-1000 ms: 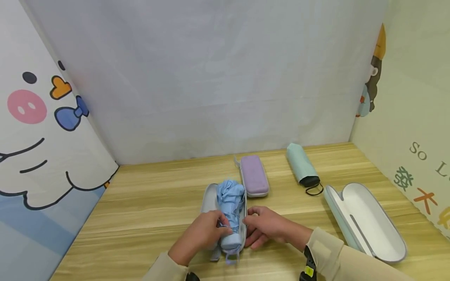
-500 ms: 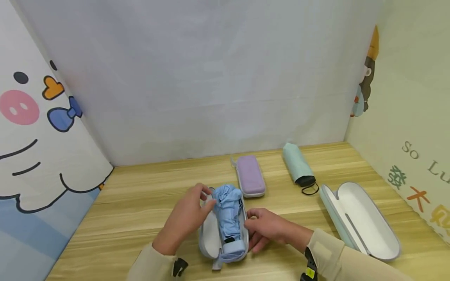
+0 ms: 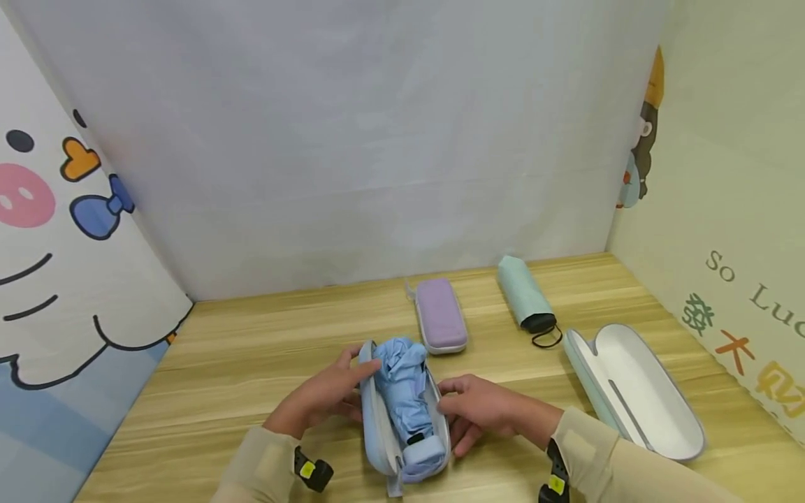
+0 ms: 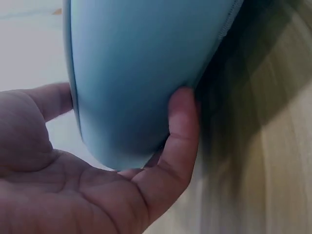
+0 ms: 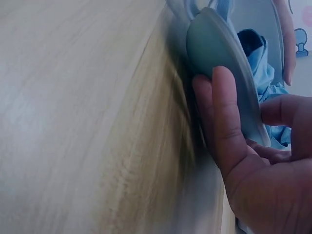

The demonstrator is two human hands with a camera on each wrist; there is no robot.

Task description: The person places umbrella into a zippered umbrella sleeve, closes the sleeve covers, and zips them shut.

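A folded light-blue umbrella [image 3: 402, 395] lies inside a pale blue zip case [image 3: 374, 427], its handle end toward me. The case's left half is tilted up along the umbrella's side. My left hand [image 3: 322, 397] grips that half, thumb over the rim and fingers curled round the outer shell, as the left wrist view shows of the hand [image 4: 112, 190]. On the other side my right hand [image 3: 481, 406] holds the case's right half. In the right wrist view the thumb of this hand [image 5: 265, 180] is at the rim and the fingers lie along the shell.
Behind the blue case lies a closed purple case [image 3: 441, 314]. A folded mint umbrella [image 3: 525, 293] with a black end and cord loop is farther right. An open mint case [image 3: 654, 398] with white lining stands at the right. Printed fabric walls [image 3: 390, 140] border the table.
My left hand has left the umbrella's handle end and moved to the case's left half, which has risen from lying flatter to tilted up. The right hand stays at the right rim.
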